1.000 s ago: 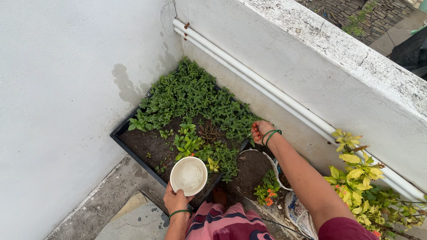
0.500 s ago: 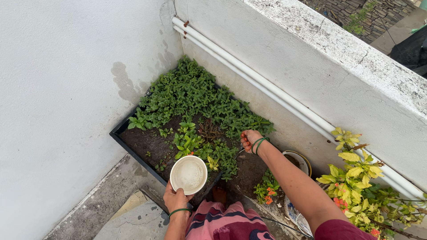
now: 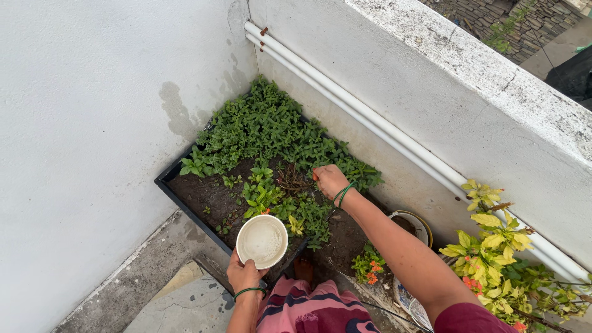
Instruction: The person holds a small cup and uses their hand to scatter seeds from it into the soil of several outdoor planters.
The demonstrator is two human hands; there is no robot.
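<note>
My left hand [image 3: 243,275] grips a white bowl [image 3: 262,241] by its near rim, holding it over the front edge of a black planter tray [image 3: 168,179]. The bowl has pale liquid or residue inside. The tray holds dark soil and dense green herb plants [image 3: 271,132]. My right hand [image 3: 328,180] reaches over the tray with fingers curled down among the leaves, next to a patch of dry brown stems [image 3: 291,180]. Whether it pinches anything is hidden. Both wrists wear green bangles.
White walls meet in a corner behind the tray, with two white pipes [image 3: 370,117] running along the right wall. A yellow-green shrub [image 3: 493,246], a small orange-flowered plant [image 3: 369,266] and a white pot [image 3: 414,225] stand at right. My pink patterned clothing [image 3: 314,308] is below.
My right hand has moved left, from over the white pot beside the tray to the herbs inside the tray. The bowl in my left hand has stayed in place.
</note>
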